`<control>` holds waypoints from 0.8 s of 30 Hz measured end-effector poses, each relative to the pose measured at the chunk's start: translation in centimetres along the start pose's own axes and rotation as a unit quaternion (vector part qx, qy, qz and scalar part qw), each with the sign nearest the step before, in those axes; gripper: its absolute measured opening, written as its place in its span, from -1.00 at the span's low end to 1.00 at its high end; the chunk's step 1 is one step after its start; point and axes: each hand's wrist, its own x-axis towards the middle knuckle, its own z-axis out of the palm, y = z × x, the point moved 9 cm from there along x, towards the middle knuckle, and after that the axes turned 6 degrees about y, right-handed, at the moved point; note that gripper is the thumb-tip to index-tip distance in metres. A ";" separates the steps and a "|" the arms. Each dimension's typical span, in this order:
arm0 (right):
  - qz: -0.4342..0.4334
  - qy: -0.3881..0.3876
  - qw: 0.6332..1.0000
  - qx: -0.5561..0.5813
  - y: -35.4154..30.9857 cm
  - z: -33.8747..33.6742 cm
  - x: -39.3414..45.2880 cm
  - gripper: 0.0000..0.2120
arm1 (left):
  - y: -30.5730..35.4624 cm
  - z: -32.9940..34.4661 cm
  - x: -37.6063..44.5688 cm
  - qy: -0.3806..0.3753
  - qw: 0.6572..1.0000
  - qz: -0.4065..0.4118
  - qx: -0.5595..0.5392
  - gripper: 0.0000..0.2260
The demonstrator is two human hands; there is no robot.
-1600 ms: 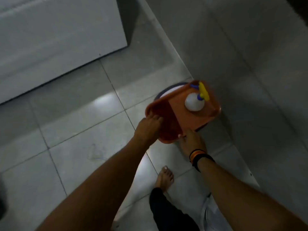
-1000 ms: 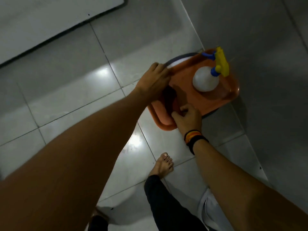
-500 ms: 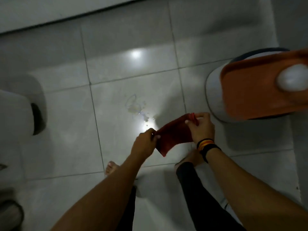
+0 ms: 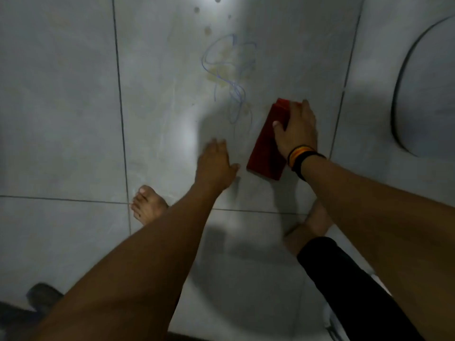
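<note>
A folded red cloth (image 4: pixel 266 148) lies flat on the grey tiled floor (image 4: pixel 73 94). My right hand (image 4: pixel 296 130) presses down on its far half with fingers spread; a black and orange band circles that wrist. My left hand (image 4: pixel 215 164) rests flat on the floor just left of the cloth, fingers straight, holding nothing. Beyond the cloth, a blue scribble and yellowish stains (image 4: pixel 227 67) mark the tile.
A white round container (image 4: pixel 428 94) with a dark rim stands at the right edge. My bare left foot (image 4: pixel 147 205) is on the floor below the left hand; my right foot (image 4: pixel 317 217) shows under the right arm. A dark object (image 4: pixel 41 295) sits at bottom left.
The cloth, held stretched between both hands in the air, now lies on the floor under my right hand. My left hand let go of it. The view dropped closer to the stained tile.
</note>
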 end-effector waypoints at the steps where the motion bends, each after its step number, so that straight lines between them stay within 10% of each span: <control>1: -0.014 -0.026 0.999 -0.032 0.7 1.9 -0.6 -0.33 | -1.5 -0.7 1.0 0.040 0.999 -0.002 0.026 -0.06; 7: -0.063 0.008 0.990 -0.123 1.6 8.0 -0.2 -0.34 | -7.8 -1.1 5.8 0.053 0.995 0.016 0.078 0.51; 15: -0.353 0.006 0.916 -0.189 -9.6 16.0 -3.8 -0.36 | -8.8 -0.4 6.8 0.045 0.994 0.061 0.082 0.53; 24: -0.062 0.023 0.983 -0.174 0.0 8.7 0.6 -0.21 | -9.1 -7.2 10.1 0.098 0.994 -0.039 -0.031 0.62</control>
